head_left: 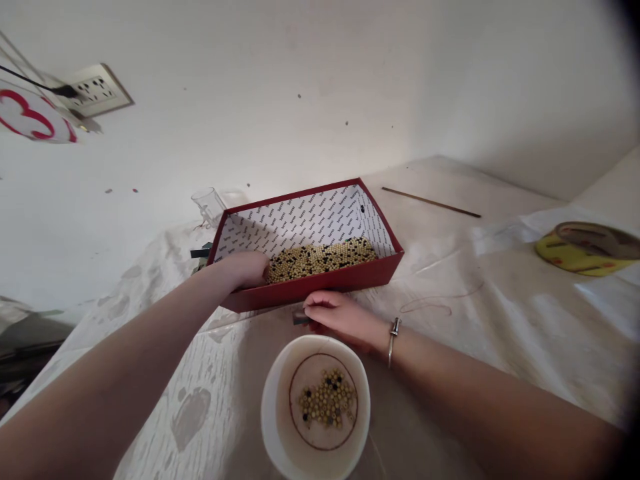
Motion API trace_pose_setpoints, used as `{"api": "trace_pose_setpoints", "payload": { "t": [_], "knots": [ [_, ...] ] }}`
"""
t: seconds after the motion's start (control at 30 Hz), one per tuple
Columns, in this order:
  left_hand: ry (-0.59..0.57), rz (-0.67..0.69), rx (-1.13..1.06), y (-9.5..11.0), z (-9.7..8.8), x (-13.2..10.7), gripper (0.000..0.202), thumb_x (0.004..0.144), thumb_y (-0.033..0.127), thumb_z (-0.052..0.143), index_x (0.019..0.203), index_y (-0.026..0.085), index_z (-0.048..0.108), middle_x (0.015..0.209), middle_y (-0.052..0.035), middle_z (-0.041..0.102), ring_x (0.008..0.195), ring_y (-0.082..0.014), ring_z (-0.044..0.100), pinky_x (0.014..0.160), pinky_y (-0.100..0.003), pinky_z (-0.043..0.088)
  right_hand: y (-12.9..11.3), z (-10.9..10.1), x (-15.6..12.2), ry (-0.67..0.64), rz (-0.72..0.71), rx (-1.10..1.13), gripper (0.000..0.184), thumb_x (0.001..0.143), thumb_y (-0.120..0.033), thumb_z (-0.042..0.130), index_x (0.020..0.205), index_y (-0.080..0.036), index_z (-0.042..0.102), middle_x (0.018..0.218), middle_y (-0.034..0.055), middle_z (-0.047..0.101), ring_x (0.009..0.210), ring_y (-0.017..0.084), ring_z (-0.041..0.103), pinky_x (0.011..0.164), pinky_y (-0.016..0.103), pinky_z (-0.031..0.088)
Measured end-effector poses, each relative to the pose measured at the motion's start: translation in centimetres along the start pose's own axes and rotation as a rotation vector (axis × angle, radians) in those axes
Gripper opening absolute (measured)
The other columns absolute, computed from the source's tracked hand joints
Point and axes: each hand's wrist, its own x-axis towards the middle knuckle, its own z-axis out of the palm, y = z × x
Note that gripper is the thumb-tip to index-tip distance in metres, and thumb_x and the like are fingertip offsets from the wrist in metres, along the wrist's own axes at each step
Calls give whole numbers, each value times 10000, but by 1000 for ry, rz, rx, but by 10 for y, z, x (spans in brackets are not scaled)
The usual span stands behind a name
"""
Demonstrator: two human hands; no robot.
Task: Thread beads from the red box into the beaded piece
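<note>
A red box [320,283] with a patterned white lining sits on the cloth-covered table and holds a heap of small yellow and black beads [320,259]. My left hand [247,269] reaches over the box's near wall into the beads; its fingers are hidden. My right hand [333,315], with a bangle at the wrist, rests on the table against the box's front wall, fingers curled round a small dark object [300,319]. A white bowl [316,407] with several of the same beads stands just in front of my right hand.
A clear glass [207,203] stands behind the box's left corner. A thin stick [430,202] lies at the back right. A yellow tape roll [585,248] sits at the far right. A loop of thread [433,305] lies on the cloth. A wall socket [97,90] is at upper left.
</note>
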Motion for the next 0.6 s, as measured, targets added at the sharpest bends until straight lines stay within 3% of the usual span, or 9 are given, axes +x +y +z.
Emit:
{"api": "trace_pose_setpoints", "payload": {
  "t": [0.2,0.37,0.47,0.53,0.6],
  "knots": [
    [364,-109,-9,-11,-11,-12,289,759,381,398,874,224,612,855,-59,644,766,-210,574,609,-283,408,-6,2,-2,1,25,13,81,741,-181,480,666,-177,511,599,-27,530,525,80,480,535,205,388],
    [904,-16,-196,7,-3,-63,118,750,312,504,765,235,592,760,4,622,669,-160,557,556,-266,418,-5,0,0,-6,34,32,79,750,-190,479,680,-176,512,599,-27,529,533,79,489,539,204,401],
    [1117,188,-236,31,20,-87,80,764,258,529,794,212,587,797,-7,633,745,-158,580,647,-284,472,-5,-1,0,-7,39,33,70,745,-198,491,694,-174,532,599,-24,529,536,79,485,527,201,396],
    [1142,401,-228,46,39,-92,88,758,193,544,835,208,585,804,-4,646,774,-143,590,726,-293,489,-4,-2,0,-9,23,31,56,734,-192,501,708,-174,546,610,-23,535,545,79,484,529,201,394],
    [1193,505,-236,55,56,-90,183,744,156,566,921,204,579,836,-10,658,807,-138,596,780,-300,492,-4,-3,-1,-27,-1,28,47,724,-197,518,713,-172,557,631,-21,543,561,80,485,539,202,397]
  ]
}}
